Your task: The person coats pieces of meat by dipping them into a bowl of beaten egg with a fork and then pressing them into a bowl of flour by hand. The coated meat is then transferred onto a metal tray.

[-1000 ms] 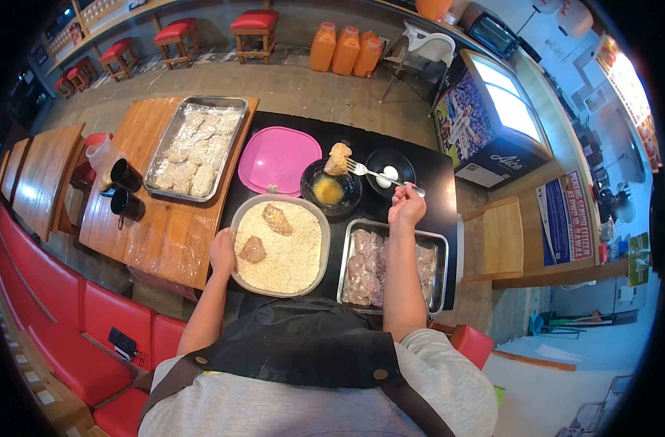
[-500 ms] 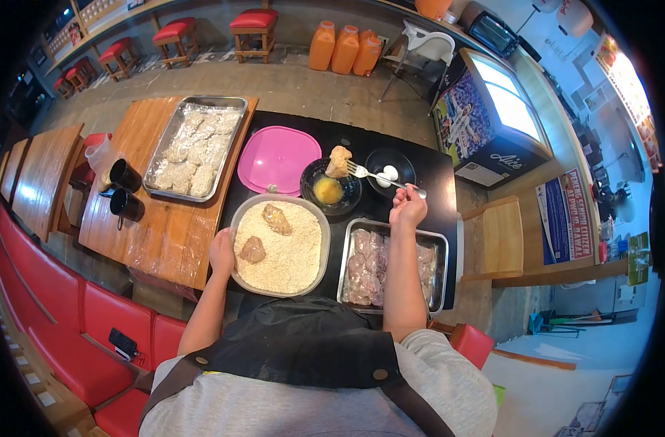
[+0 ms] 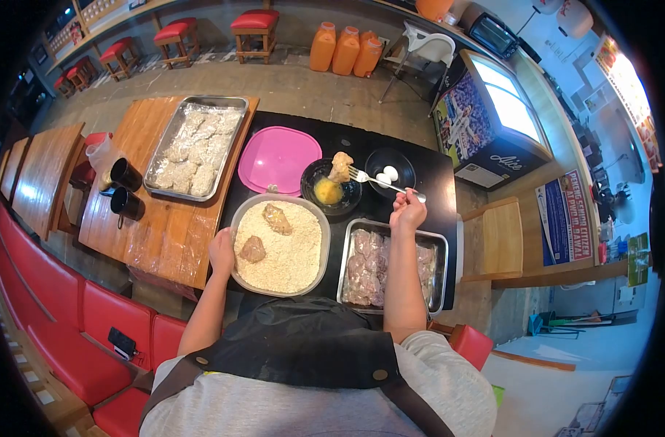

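Observation:
My right hand (image 3: 407, 213) grips the handle of a fork (image 3: 380, 180). A piece of meat (image 3: 340, 167) hangs on its tines, above a black bowl (image 3: 355, 207) of beaten egg (image 3: 328, 191). My left hand (image 3: 221, 251) is closed on the left rim of a tub of pale crumbs (image 3: 289, 266). Two coated meat pieces lie on the crumbs, one (image 3: 277, 218) near the back and another (image 3: 252, 250) at the left. Under my right forearm stands a metal tray of raw meat (image 3: 366, 266). Behind the fork, a second black bowl (image 3: 401, 162) holds two white eggs (image 3: 388, 175).
A pink lid (image 3: 280, 160) lies behind the tub. On the wooden table (image 3: 172, 244) at left are a metal tray of crumbed pieces (image 3: 194, 149) and two black mugs (image 3: 126, 191). Red bench seats (image 3: 117, 313) run along the left; a chair (image 3: 496, 240) stands right.
The fork with the meat has shifted slightly right and down, still over the egg bowl. My left hand has stayed on the tub's rim.

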Available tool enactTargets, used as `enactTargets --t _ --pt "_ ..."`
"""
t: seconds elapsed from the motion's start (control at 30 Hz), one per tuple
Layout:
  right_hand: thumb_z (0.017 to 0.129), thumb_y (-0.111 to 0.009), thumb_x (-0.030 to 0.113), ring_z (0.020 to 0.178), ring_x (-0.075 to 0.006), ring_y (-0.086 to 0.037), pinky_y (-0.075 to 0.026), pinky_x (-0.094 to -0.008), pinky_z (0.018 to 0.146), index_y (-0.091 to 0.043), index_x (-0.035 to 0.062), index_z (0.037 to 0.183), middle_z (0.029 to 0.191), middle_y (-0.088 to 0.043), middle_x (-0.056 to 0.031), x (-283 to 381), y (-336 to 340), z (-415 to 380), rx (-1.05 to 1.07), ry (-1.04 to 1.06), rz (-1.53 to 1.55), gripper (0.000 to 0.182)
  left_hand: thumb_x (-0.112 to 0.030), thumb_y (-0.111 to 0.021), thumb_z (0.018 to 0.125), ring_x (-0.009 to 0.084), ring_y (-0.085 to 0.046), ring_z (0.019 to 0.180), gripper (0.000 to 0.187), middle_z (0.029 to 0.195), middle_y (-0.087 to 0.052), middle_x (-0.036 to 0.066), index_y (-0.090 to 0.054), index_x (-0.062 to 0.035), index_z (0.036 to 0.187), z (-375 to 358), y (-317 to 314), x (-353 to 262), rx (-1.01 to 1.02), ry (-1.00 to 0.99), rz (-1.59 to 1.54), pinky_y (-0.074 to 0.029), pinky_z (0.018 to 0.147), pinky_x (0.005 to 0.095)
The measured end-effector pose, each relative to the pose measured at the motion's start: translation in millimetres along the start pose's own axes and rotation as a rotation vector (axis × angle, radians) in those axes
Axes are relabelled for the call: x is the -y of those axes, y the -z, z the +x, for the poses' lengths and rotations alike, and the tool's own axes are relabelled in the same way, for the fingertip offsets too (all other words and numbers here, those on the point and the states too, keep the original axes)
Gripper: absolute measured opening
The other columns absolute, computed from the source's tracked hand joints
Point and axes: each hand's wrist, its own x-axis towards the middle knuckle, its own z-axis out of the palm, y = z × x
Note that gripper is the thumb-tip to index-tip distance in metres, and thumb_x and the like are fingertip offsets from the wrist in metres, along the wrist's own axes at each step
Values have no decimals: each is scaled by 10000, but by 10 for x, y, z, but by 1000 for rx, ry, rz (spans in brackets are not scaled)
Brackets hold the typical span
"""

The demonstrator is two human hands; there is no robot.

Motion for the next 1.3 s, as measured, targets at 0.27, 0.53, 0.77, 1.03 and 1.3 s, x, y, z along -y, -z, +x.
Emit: enactTargets --t 0.27,0.53,0.77,1.03,1.3 --pt "798 -535 37 453 -123 -516 -388 -204 358 -522 17 829 599 -544 -85 -181 132 79 -37 -8 -48 40 -253 -395 900 209 -595 832 355 866 -638 133 -613 21 957 -19 3 -29 -35 -35 88 -430 760 307" --pt "807 -517 29 460 -127 -508 -367 -212 365 -512 24 857 601 -539 -79 -14 137 -65 1 -32 -45 50 -267 -408 895 220 -599 835 361 874 -639 144 -610 24 968 25 0 96 -21 12 47 -432 764 315" --pt "814 -512 51 435 -115 -494 -355 -198 346 -526 26 868 590 -553 -85 229 87 -663 203 -168 -183 61 -260 -413 894 223 -601 832 354 866 -639 145 -611 25 963 -14 8 15 -64 -28 91 -432 761 311" --pt "819 -532 50 430 -89 -502 -390 -206 359 -529 19 844 602 -552 -64 -74 48 -1295 501 -258 -548 40 -259 -407 898 238 -600 837 347 861 -634 147 -608 17 960 15 6 105 -44 -51 84 -431 764 316" --pt "836 -520 68 477 -63 -516 -403 -180 411 -553 7 846 621 -555 -42 62 -21 -1401 694 56 -778 70 -259 -405 896 217 -600 852 351 872 -637 144 -611 16 966 -23 8 -45 -32 -15 94 -432 769 312"
